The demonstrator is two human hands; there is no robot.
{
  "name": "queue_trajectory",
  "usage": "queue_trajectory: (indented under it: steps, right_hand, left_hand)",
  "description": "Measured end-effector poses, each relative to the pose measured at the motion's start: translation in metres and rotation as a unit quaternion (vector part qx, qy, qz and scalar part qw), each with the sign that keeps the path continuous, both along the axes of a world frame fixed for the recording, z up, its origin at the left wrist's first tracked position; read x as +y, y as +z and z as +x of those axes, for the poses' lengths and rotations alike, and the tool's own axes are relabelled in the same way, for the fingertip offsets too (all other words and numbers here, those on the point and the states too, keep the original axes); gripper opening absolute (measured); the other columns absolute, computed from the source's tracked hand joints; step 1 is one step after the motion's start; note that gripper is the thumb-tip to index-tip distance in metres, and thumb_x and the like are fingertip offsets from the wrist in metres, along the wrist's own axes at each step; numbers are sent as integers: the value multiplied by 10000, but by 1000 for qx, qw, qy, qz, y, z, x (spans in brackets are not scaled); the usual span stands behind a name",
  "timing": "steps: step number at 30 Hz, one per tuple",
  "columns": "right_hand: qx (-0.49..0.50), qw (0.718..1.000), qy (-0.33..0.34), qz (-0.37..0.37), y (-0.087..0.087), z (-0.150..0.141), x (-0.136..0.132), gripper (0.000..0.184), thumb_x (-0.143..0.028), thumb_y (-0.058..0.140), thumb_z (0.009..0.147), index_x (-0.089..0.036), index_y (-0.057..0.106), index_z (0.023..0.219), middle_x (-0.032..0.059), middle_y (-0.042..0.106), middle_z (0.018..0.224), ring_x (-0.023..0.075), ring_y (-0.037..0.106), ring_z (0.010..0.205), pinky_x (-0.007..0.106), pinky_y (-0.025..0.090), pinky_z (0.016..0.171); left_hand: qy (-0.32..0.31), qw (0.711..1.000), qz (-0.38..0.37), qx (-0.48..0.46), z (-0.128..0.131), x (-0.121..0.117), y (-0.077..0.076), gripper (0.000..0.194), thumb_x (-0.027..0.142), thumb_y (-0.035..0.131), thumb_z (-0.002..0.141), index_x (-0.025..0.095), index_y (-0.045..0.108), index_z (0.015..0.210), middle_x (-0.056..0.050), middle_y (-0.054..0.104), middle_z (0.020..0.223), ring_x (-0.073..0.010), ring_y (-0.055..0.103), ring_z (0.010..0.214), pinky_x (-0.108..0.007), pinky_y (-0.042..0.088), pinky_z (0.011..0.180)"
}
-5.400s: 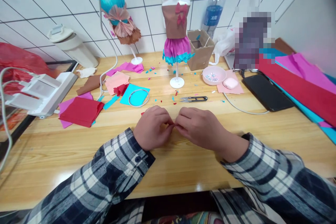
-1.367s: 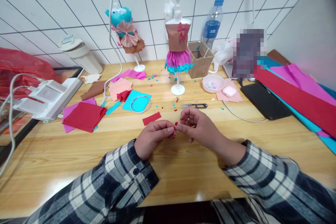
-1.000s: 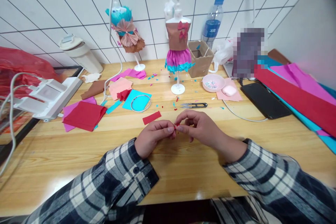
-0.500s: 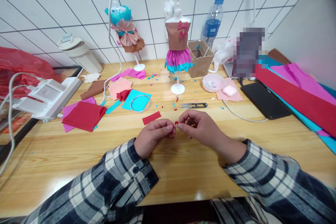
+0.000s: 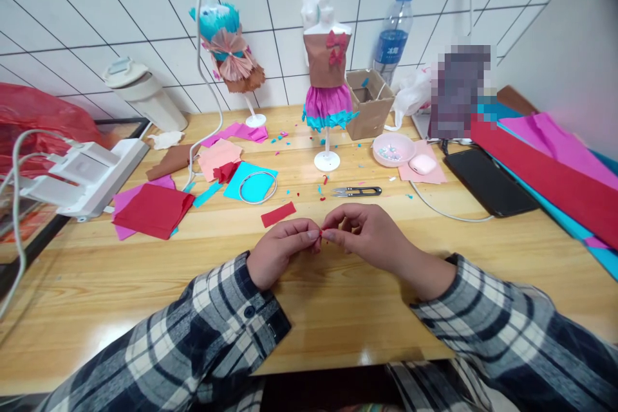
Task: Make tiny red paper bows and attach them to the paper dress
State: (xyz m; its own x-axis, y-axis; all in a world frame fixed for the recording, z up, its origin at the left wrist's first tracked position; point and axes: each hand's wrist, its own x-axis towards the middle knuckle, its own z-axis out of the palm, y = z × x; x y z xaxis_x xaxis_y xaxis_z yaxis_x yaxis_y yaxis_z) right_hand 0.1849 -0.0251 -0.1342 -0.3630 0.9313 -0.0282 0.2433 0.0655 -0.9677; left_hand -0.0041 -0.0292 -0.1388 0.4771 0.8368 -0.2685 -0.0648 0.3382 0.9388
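My left hand [image 5: 281, 251] and my right hand [image 5: 367, 235] meet fingertip to fingertip just above the wooden table [image 5: 338, 309]. Both pinch a tiny red paper piece [image 5: 321, 232] between thumb and forefinger. Most of the piece is hidden by the fingers. A red paper strip [image 5: 279, 214] lies just beyond my left hand. Small black thread snips [image 5: 356, 191] lie beyond my right hand. Further back stands a mannequin [image 5: 327, 77] in a brown, magenta and teal paper dress with red bows.
A second paper-dressed mannequin [image 5: 230, 61] stands at the back left. Red paper sheets [image 5: 152, 209], a teal sheet with a wire ring [image 5: 252, 183], a cardboard box [image 5: 369, 103], a pink bowl [image 5: 393, 149], a phone [image 5: 490, 181] and crepe paper rolls [image 5: 555, 170] lie around. A power strip [image 5: 84, 177] sits left.
Over the last seconds both hands lifted slightly off the table, uncovering the red strip. Since then they stay together, fingers shifting a little on the red piece.
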Motion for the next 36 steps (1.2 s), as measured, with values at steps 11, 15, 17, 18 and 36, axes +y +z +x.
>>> queue_trajectory:
  steps: [11,15,17,18,36]
  right_hand:
    - [4,996,-6,88,1,0,-3,312,-343,734,731,-226,685,1016,39,658,956,83,559,595,203,460,491]
    - [-44,992,-7,120,2,-2,-4,111,-288,681,786,-203,713,850,8,669,765,83,556,570,204,451,514]
    - [-55,991,6,124,2,-1,-3,81,-240,655,806,-206,720,839,2,676,741,85,568,585,205,462,544]
    - [-58,990,18,127,2,0,-2,84,-226,648,811,-210,723,846,1,681,747,88,577,601,207,468,559]
    - [-66,971,5,228,-2,6,0,75,-212,625,819,-219,686,861,33,642,986,99,596,664,226,525,576]
  left_hand:
    - [19,998,-41,-33,2,0,1,216,331,655,750,136,604,671,-13,559,654,-138,507,663,-273,382,668]
    - [12,999,-30,-10,1,0,-1,206,321,657,751,135,615,676,-15,566,662,-141,510,683,-272,391,684]
    - [7,1000,-27,-1,1,0,-1,203,312,643,755,133,618,663,-17,563,654,-145,514,687,-279,398,696]
    - [6,1000,-30,0,1,0,-1,198,305,639,753,133,618,657,-17,561,649,-146,514,685,-282,401,701]
    - [30,999,-18,0,-1,2,2,259,392,615,809,137,651,774,-15,555,693,-151,521,683,-289,441,677]
